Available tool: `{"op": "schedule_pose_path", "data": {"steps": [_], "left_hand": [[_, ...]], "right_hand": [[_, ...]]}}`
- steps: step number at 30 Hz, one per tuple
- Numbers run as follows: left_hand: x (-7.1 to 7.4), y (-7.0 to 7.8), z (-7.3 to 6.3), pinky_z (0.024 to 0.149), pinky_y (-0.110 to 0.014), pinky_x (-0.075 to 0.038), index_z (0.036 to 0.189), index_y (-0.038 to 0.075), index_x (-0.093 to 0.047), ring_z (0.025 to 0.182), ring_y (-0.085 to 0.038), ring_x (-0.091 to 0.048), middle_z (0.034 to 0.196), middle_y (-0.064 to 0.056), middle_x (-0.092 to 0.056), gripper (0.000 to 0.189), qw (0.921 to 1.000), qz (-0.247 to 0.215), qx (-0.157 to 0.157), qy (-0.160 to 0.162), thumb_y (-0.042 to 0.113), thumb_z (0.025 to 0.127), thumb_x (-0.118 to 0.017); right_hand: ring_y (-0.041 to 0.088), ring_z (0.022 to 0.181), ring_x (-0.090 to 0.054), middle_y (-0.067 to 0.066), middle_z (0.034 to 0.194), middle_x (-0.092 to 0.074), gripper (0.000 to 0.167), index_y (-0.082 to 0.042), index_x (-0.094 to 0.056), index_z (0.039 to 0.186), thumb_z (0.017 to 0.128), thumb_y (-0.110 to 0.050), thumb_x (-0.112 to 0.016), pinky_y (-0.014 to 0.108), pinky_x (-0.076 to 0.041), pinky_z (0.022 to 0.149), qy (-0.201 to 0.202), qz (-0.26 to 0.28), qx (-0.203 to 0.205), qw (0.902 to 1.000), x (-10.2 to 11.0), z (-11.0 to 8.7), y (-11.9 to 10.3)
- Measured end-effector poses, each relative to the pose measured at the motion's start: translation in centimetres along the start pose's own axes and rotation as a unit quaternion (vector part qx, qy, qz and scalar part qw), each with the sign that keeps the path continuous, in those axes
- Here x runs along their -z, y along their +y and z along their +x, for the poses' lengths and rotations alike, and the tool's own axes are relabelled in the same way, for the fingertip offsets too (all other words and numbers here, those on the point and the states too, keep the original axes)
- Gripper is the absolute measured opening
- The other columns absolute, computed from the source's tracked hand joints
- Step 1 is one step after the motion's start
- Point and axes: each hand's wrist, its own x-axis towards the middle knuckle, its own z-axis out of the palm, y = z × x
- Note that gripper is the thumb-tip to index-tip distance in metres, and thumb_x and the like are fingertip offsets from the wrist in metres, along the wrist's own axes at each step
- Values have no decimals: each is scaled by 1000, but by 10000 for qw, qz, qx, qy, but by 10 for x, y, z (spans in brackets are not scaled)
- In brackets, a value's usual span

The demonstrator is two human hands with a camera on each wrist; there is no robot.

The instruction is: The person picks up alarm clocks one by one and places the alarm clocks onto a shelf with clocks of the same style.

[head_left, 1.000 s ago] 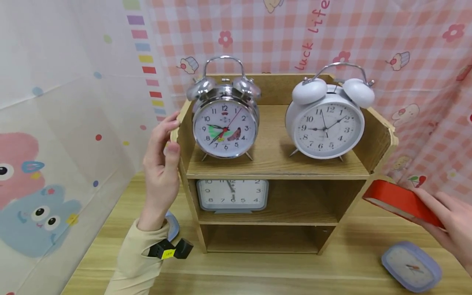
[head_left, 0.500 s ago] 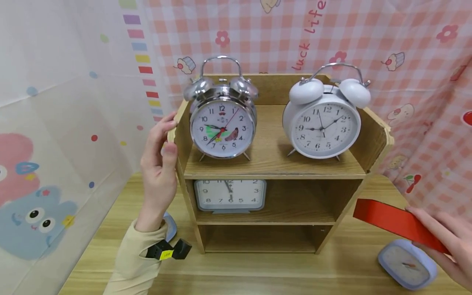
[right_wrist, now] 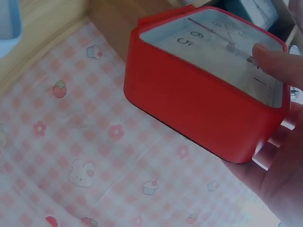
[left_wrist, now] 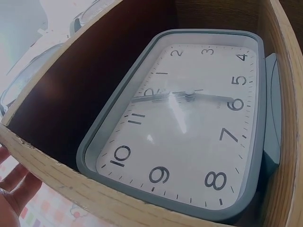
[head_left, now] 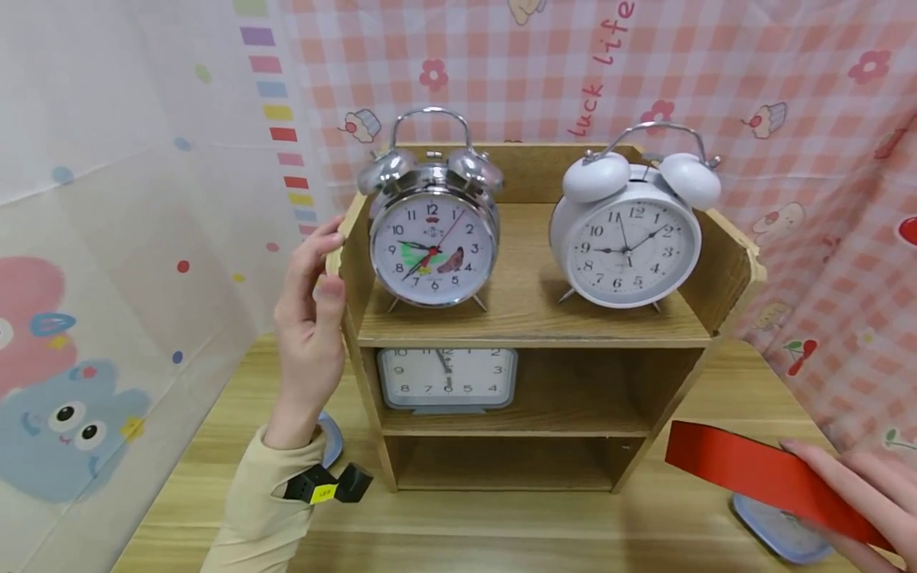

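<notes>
My left hand (head_left: 308, 342) grips the upper left side panel of a small wooden shelf (head_left: 537, 330), thumb in front and fingers round the edge. In the left wrist view, fingertips show at the lower left. My right hand (head_left: 874, 493) holds a red alarm clock (head_left: 766, 477) at the shelf's lower right; in the right wrist view the thumb lies over its dial. On the top board stand a silver twin-bell clock (head_left: 434, 247) and a white twin-bell clock (head_left: 630, 247). A grey rectangular clock (left_wrist: 189, 142) sits at the left of the middle compartment.
A pale blue clock (head_left: 774, 525) lies on the wooden table (head_left: 501, 533) at right, partly hidden by the red clock. Another bluish object (head_left: 331, 442) shows behind the left wrist. Checked cloth (head_left: 530, 72) hangs behind the shelf.
My right hand has lowered the red clock and brought it slightly left, over part of the blue clock. My left hand keeps its hold on the shelf. The head view shifted slightly.
</notes>
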Motion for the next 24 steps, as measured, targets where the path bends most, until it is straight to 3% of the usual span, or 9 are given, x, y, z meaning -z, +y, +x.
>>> {"op": "schedule_pose_path", "data": {"steps": [7, 12, 19, 24], "left_hand": [[0, 0, 0, 117, -29, -43, 137, -10, -54, 144, -20, -55, 151, 2, -60, 64, 10000, 22, -13, 7, 47, 108, -54], [0, 0, 0, 121, -30, -42, 136, -13, -52, 144, -19, -54, 151, 2, -60, 68, 9999, 116, 5, -50, 48, 108, -53], [1, 0, 0, 123, -32, -40, 136, -13, -52, 145, -19, -53, 152, 1, -60, 67, 9998, 174, 23, -58, 48, 109, -52], [1, 0, 0, 123, -33, -40, 135, -13, -53, 145, -18, -53, 152, 2, -60, 68, 9997, 249, -3, -65, 49, 108, -52]], "right_hand": [[-11, 71, -45, -9, 81, -60, 68, -7, -76, 121, 108, -62, -37, 7, -33, 56, 59, 481, 479, 9977, 4, 5, -15], [-12, 77, -43, -12, 87, -59, 67, -8, -75, 126, 108, -63, -41, 5, -34, 58, -123, 516, 649, 9965, 9, 13, -26], [-10, 72, -41, -16, 95, -59, 75, -21, -67, 140, 98, -78, -43, 6, -32, 57, -745, 139, 695, 9947, 9, 16, -30], [-10, 65, -34, -18, 88, -56, 73, -22, -69, 138, 103, -75, -32, 10, -31, 53, -619, -140, 706, 9955, 7, 27, -43]]}}
